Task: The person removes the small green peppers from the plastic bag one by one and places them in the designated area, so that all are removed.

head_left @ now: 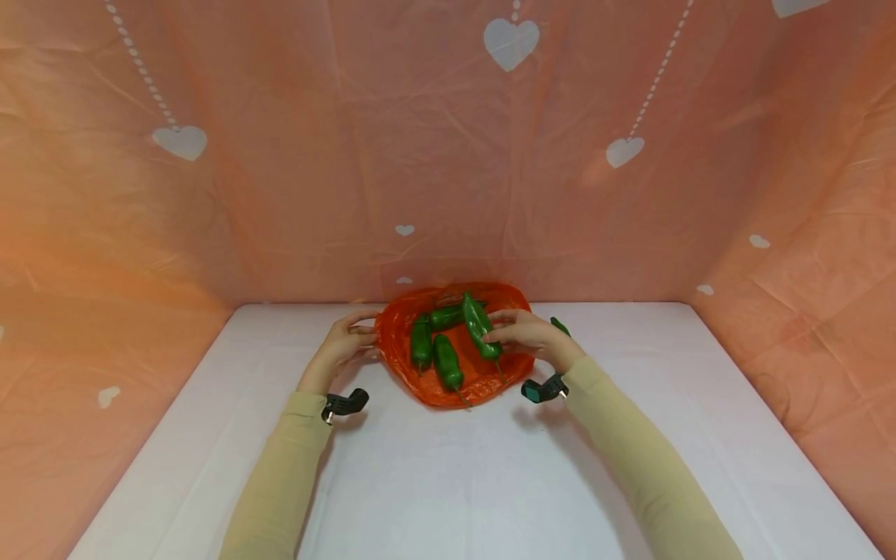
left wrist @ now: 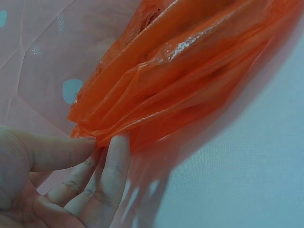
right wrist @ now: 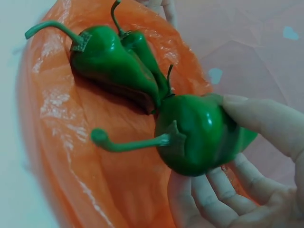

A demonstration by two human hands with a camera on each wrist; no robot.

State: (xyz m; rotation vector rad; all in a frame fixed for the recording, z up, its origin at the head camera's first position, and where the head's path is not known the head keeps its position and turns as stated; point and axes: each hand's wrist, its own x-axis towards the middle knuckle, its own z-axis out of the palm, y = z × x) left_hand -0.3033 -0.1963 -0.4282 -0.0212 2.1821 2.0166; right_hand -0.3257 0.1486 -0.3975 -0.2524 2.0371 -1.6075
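"What's the left hand up to?"

"It's pinching! Thumb and fingertips nip the gathered rim of a wide-mouthed bag of thin, crinkled orange-red plastic, right at the edge nearest that hand."

"And the right hand?"

"Curled around a glossy, tapered green pepper with a long bent stem! Thumb on the top side, fingers underneath, and the stem pointing away from the palm. That pepper is just left of the right hand, above the bag's right part; whether it touches the plastic, I can't tell."

"Any more in there?"

"Three more, between the two hands, lying in the bag! One slim dark-green pepper is closest to the left hand. A plump green pepper with a thin stem lies just beside it, on the wearer's side. A third green pepper, lying crosswise, is beyond those two, farther from the wearer."

"Something green past the right wrist, too?"

"Yes, a narrow green tip peeks out on the far side, most of it hidden by the hand!"

"And beneath it all?"

"A smooth white tabletop, stretching out beyond both hands to either side!"
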